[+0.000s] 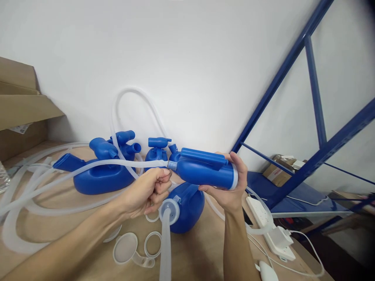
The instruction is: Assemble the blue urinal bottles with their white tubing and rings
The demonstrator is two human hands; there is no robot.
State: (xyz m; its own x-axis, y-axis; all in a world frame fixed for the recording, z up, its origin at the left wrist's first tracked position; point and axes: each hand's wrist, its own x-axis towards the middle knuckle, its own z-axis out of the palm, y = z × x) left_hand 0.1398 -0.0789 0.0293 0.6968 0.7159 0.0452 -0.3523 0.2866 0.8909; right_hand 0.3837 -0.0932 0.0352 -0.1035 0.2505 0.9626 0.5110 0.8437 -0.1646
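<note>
My right hand (233, 187) grips the wide, white-rimmed end of a blue plastic bottle (202, 169) with a long handle, held sideways above the table. A translucent hose (140, 162) meets the bottle's narrow spout, where a thin ring circles the joint. My left hand (155, 191) is closed just below this joint, thumb and finger pinched; what they hold is hidden. Beneath the hands a blue jug (187, 207) lies with a clear cap (170, 212) and a hose (165, 246) fixed to it.
Several blue jugs (102, 179) stand at left among looped hoses (38, 207). A clear lid (125, 248) and a ring (152, 244) lie in front. A power strip (271, 230) with cables is at right, beside a blue metal rack (278, 70). A cardboard box (23, 107) stands far left.
</note>
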